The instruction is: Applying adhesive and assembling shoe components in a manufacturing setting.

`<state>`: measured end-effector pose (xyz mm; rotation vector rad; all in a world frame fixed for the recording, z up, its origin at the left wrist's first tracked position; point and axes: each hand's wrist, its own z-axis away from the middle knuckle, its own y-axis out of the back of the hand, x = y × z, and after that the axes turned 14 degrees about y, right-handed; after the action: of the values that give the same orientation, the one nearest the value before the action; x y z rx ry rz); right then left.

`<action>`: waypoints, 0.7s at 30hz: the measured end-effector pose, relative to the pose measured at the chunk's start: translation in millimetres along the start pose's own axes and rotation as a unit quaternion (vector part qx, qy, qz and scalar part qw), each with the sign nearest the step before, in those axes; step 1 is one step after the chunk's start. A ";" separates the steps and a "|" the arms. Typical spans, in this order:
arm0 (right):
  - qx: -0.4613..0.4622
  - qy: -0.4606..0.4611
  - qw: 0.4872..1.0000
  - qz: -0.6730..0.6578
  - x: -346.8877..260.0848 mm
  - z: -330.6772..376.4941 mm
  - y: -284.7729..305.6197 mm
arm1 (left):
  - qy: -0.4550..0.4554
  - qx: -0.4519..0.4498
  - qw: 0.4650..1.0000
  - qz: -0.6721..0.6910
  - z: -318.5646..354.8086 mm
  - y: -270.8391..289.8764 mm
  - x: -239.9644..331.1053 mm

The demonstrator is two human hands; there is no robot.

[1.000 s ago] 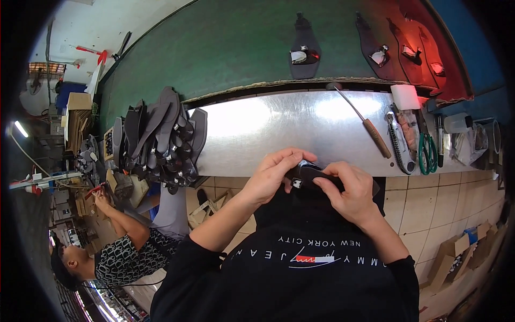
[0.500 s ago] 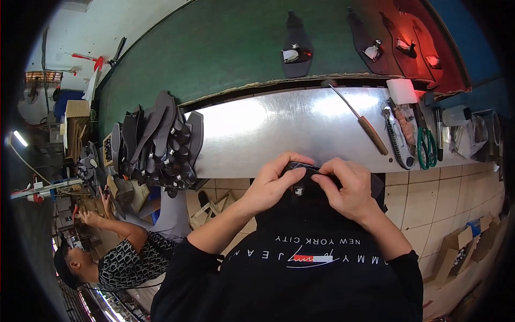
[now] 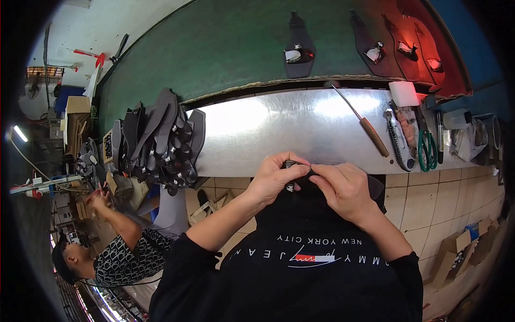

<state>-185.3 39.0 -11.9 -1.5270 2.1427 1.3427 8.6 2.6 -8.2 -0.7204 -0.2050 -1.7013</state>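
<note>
Black Top [image 3: 316, 295], White Letters [image 3: 319, 239]

The black sleeves [image 3: 405, 271] stop well before the bare left hand [image 3: 274, 181] and bare right hand [image 3: 344, 189]. On the front sit a little red and white box [image 3: 305, 258] and curvy white lines [image 3: 311, 265].

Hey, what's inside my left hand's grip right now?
Your left hand grips a dark piece, with a light patch showing below the thumb; its middle is covered by the thumb.

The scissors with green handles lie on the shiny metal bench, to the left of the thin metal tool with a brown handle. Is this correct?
"Left" is wrong: the head view shows the green-handled scissors on the shiny metal bench, to the right of the brown-handled thin metal tool.
</note>
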 end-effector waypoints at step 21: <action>-0.022 -0.132 0.952 0.274 86.0 -12.9 20.3 | -0.080 0.104 0.929 0.347 -8.8 75.2 -3.0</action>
<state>-236.7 -26.0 -44.9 -0.7146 2.4567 1.6465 75.9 -19.5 -35.0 -0.6685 -0.2081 -0.9309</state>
